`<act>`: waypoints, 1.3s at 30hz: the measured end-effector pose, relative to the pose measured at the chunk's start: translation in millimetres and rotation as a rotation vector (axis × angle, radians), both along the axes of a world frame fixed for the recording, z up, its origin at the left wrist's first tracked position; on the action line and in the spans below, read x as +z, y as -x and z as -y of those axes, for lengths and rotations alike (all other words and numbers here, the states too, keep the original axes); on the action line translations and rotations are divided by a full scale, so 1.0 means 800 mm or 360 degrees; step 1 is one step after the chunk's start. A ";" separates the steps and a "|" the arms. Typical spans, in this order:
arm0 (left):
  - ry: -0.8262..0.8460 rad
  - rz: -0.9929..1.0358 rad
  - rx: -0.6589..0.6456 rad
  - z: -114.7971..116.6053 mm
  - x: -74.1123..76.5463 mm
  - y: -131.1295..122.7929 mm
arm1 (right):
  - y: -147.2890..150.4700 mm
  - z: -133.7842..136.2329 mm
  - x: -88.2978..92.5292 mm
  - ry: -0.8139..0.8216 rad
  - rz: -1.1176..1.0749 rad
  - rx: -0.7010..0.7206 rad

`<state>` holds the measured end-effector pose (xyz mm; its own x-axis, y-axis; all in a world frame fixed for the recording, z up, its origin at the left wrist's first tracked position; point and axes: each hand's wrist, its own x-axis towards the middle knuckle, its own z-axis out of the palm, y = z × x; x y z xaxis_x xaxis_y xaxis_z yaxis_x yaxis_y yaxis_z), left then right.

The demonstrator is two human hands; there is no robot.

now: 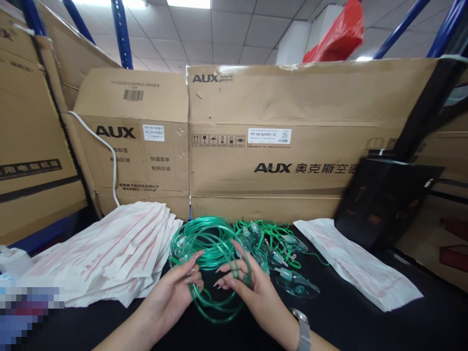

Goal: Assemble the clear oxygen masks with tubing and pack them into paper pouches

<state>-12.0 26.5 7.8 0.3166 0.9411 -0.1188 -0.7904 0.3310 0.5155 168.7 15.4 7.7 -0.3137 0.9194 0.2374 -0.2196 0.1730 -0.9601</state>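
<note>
In the head view, your left hand [179, 287] is pinching the green tubing [210, 263] at lower centre; your right hand [254, 283] is curving among its loops, whether gripping I cannot tell. You are seemingly arranging loops; next calls for avoiding tangles.

head | worn on head | forward and down | left hand [177, 288], right hand [255, 283] near
</note>
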 end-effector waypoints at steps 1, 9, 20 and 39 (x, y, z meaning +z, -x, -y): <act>-0.0015 0.0011 0.0004 0.000 0.000 0.000 | 0.001 -0.001 -0.001 0.0030 -0.0015 0.0018; -0.0179 -0.0072 0.0222 0.002 0.022 0.009 | 0.006 -0.004 -0.008 0.0406 -0.0301 -0.0030; -0.0301 -0.0162 0.0375 0.001 0.032 0.016 | 0.001 0.002 0.001 0.0822 -0.0576 0.0144; -0.0116 0.0038 0.0071 0.000 0.028 0.016 | 0.008 0.005 -0.018 0.0486 0.0281 0.0444</act>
